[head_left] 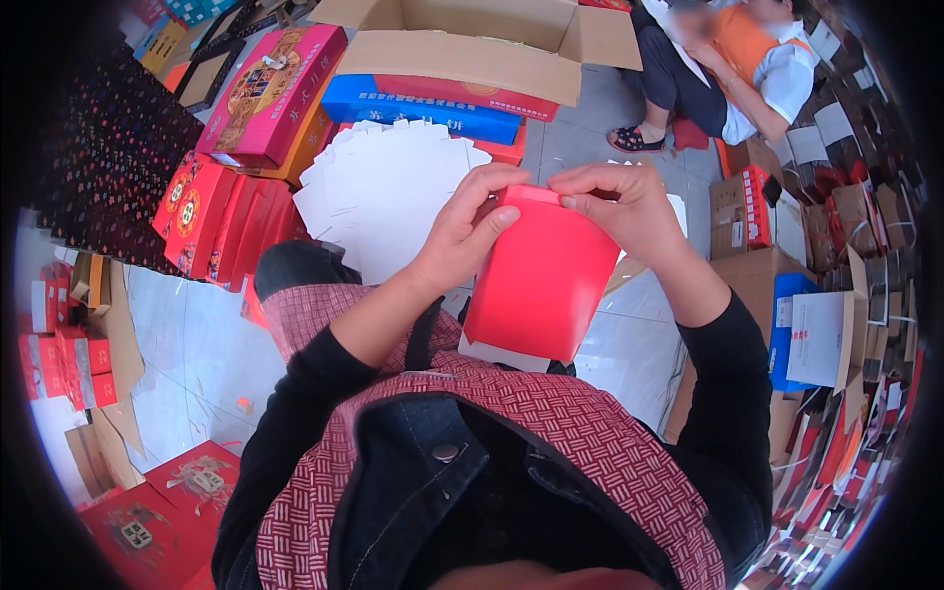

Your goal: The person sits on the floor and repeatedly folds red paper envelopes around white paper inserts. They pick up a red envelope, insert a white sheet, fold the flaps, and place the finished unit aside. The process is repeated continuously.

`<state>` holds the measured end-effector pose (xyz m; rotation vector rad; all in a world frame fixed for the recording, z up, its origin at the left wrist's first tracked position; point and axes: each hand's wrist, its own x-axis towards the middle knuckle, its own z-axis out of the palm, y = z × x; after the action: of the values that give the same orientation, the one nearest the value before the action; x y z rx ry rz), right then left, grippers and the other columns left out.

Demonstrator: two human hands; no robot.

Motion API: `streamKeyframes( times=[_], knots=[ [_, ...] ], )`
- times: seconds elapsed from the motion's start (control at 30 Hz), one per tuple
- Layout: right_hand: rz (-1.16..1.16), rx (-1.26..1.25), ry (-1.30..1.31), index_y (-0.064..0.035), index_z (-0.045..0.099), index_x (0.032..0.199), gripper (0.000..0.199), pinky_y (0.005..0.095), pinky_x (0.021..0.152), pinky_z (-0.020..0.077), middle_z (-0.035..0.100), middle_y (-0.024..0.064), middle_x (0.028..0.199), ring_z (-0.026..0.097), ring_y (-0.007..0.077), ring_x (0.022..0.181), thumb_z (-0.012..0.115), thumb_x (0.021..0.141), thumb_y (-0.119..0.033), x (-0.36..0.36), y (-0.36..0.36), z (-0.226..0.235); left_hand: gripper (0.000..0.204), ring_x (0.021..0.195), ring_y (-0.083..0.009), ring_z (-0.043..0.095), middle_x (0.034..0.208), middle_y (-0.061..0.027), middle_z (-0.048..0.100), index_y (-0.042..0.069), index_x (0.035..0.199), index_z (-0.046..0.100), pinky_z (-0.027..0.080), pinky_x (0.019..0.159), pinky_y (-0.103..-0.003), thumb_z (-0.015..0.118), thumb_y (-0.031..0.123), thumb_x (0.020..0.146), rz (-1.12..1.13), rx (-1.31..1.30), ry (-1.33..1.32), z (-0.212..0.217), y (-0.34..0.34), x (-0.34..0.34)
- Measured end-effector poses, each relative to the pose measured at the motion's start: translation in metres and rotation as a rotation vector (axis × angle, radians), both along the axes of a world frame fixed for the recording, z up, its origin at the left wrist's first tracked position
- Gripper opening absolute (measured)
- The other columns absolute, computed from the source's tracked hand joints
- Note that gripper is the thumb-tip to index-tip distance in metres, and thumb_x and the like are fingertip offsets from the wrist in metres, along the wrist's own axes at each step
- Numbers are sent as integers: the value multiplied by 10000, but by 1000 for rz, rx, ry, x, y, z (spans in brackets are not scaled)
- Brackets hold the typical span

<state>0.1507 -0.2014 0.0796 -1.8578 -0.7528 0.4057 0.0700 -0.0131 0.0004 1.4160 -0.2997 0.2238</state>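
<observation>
A red cardboard box (541, 280) with a white lower edge rests upright against my lap, its narrow far end toward the stack of white card. My left hand (477, 216) pinches the far left corner, thumb on the red face and fingers behind the edge. At the far right corner, my right hand (619, 206) grips the same edge between thumb and curled fingers. A folded red strip shows between both hands. Just beyond my left hand, white card sheets (383, 197) lie fanned out in an overlapping pile.
Red boxes (211, 221) and a pink box (275, 93) are stacked at the left. An open brown carton (452, 64) stands on blue boxes (423, 110) ahead. A seated person (737, 74) works at the far right, near stacked cartons and flattened card (836, 334).
</observation>
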Motion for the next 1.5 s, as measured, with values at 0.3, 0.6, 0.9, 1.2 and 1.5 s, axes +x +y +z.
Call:
streamKeyframes(
  times=[0.3, 0.6, 0.9, 1.2, 1.5],
  knots=[
    [-157, 91, 333, -5, 681, 972, 199, 209, 637, 478, 672, 56, 813, 608, 85, 704, 673, 807, -116, 17, -46, -8, 239, 1056, -157, 493, 1170, -91, 464, 10, 1148, 487, 416, 901, -278, 471, 61, 916, 26, -16, 2, 4, 3, 1],
    [-208, 144, -58, 32, 659, 977, 188, 227, 706, 494, 661, 118, 959, 616, 128, 842, 621, 845, -97, -7, -40, -39, 181, 1065, -157, 488, 1159, -96, 494, 21, 1091, 511, 413, 901, -282, 466, 97, 933, 64, -27, 2, -5, 3, 3],
    [-148, 265, -134, 0, 497, 1239, 357, 273, 864, 454, 513, 155, 1255, 542, 193, 1081, 543, 890, -66, -31, -29, -59, 105, 925, -133, 551, 1039, -80, 579, 22, 928, 534, 459, 826, -266, 548, 124, 904, 41, -134, 227, -1, 2, 11],
    [-90, 44, -47, -2, 71, 1428, 703, 350, 1025, 308, 305, 227, 1397, 383, 282, 1259, 509, 888, -100, -45, 6, -57, 196, 872, -114, 555, 954, -58, 612, 25, 945, 552, 464, 792, -282, 596, 206, 884, 28, 89, 250, -10, 36, 12],
    [278, -116, -264, 18, 205, 1398, 623, 325, 988, 342, 381, 183, 1346, 416, 233, 1206, 502, 914, -239, 38, 105, -43, 480, 859, -208, 590, 983, -117, 616, 113, 1333, 372, 455, 812, -314, 525, 300, 917, -85, 667, 229, 30, 133, 29]
  ],
)
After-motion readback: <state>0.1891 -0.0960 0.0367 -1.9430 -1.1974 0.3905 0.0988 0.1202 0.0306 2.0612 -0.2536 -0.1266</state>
